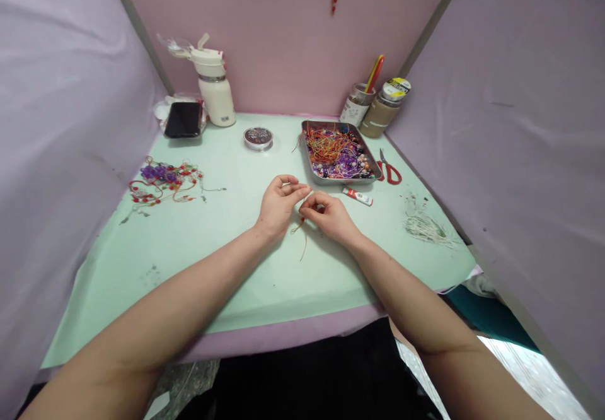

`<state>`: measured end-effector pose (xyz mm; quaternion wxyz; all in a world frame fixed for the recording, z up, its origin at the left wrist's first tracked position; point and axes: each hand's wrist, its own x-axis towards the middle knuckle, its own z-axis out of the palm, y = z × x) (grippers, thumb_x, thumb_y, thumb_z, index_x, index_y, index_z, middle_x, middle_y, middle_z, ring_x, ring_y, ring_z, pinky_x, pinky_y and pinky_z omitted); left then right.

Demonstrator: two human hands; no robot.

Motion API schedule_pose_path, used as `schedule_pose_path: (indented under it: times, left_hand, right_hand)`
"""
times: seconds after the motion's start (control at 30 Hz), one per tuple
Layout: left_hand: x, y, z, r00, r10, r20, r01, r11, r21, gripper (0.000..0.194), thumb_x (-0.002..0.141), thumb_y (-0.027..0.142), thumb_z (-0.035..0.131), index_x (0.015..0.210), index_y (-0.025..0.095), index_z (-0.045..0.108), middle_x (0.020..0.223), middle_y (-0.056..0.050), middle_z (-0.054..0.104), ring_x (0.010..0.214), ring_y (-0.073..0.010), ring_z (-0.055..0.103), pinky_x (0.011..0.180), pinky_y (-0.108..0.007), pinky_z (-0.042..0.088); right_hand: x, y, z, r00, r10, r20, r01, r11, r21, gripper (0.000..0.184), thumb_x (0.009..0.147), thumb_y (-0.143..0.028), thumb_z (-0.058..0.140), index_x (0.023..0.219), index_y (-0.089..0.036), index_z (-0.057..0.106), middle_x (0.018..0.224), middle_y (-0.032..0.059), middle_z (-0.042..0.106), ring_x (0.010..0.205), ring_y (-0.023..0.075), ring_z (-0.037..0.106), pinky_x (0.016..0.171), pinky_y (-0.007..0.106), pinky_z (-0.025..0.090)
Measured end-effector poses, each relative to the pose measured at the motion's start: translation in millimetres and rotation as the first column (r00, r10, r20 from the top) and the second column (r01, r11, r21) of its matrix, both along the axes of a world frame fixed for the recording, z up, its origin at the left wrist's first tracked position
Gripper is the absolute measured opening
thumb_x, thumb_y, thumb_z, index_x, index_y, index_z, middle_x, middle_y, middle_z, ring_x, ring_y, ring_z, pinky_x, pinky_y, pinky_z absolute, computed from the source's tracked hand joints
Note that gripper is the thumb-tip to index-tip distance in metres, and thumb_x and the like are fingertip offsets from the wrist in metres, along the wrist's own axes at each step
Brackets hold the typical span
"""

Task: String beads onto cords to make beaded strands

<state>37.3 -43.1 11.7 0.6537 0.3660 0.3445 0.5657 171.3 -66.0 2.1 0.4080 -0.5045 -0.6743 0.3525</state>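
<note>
My left hand (280, 204) and my right hand (328, 214) meet over the middle of the pale green table (236, 268), fingertips pinched together. Both pinch a thin orange cord (302, 237) whose loose ends trail down onto the table between my wrists. A small bead may sit at the pinch, but it is too small to tell. Just behind my hands stands a metal tray (340, 153) filled with coloured cords and beads.
Finished beaded strings (163, 181) lie at the left. A red-handled pair of scissors (390, 169) and a glue tube (358, 197) lie right of the tray; pale cord scraps (428, 226) beyond. At the back: white bottle (215, 86), phone (183, 119), round tin (258, 137), two jars (375, 108).
</note>
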Motion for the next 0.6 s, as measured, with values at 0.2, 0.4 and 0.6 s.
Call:
schedule_pose_path:
  times: [0.2,0.4,0.6]
  left_hand:
    - [-3,3,1.3,0.996,-0.018,-0.090,0.017,1.000,-0.012,0.036,0.065,0.024,0.075,0.092,0.019,0.051,0.081,-0.001,0.071,0.077,-0.0122,0.063,0.075,-0.027,0.045]
    - [-4,5,-1.0,0.994,-0.018,-0.107,0.013,0.999,-0.047,0.020,0.076,0.026,0.066,0.091,0.019,0.054,0.090,-0.006,0.074,0.081,-0.0129,0.061,0.071,-0.025,0.044]
    - [-4,9,-6.5,0.960,0.062,-0.275,-0.055,0.998,0.034,0.006,0.082,0.021,0.057,0.087,0.018,0.055,0.089,-0.005,0.071,0.077,-0.0122,0.061,0.069,-0.025,0.045]
  right_hand:
    - [0,-1,5.5,0.998,-0.028,-0.055,0.023,0.996,-0.089,0.013,0.076,-0.030,0.060,0.072,-0.018,0.063,0.077,0.0016,0.065,0.073,0.0150,0.057,0.073,0.029,0.045]
    - [0,-2,10.3,0.981,-0.110,-0.161,0.080,0.980,-0.183,0.015,0.075,-0.033,0.060,0.073,-0.018,0.059,0.068,-0.0019,0.058,0.062,0.0115,0.050,0.064,0.026,0.041]
    - [8,5,3.4,0.965,-0.217,-0.149,0.190,0.965,-0.179,0.020,0.077,-0.037,0.059,0.081,-0.018,0.061,0.071,-0.0004,0.059,0.062,0.0126,0.050,0.063,0.028,0.042]
